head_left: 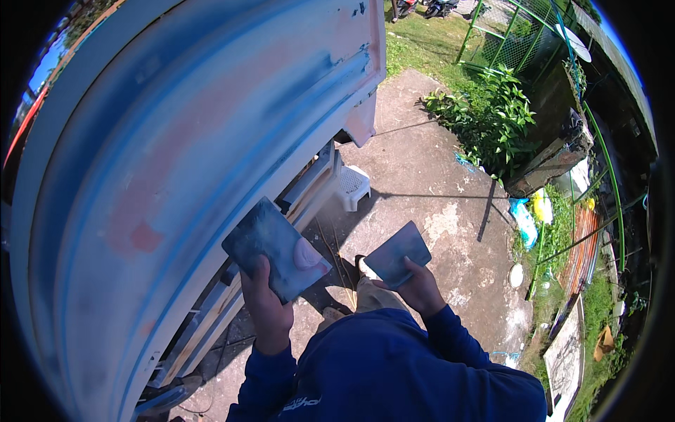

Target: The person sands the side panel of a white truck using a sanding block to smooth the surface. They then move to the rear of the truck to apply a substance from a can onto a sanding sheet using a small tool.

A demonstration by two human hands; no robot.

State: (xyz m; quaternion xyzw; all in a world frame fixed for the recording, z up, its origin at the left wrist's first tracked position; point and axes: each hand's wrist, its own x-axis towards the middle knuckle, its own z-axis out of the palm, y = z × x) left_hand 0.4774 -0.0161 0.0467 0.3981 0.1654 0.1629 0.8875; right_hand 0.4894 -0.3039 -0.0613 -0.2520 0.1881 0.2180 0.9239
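My left hand (268, 309) grips a flat dark mixing board (264, 235), its thumb lying along the top face. Near one corner of the board sits a mound of pale pink putty (308, 254). In my right hand (420, 287) is a smaller flat grey rectangular plate (398, 252), held by one corner with the thumb on top; it looks like a putty spreader. The two plates are apart. Left of me, a large blue and white body panel (190, 119) carries smeared pink patches, one of them darker (146, 238). Neither hand touches it.
Beneath the panel run wooden beams (211, 320), with a white plastic stool (353, 186) beside them. Thin cords (334, 253) cross the concrete floor (450, 218) near my feet. A leafy bush (492, 123), a green mesh fence (513, 35) and rusty corrugated sheets (583, 243) stand to the right.
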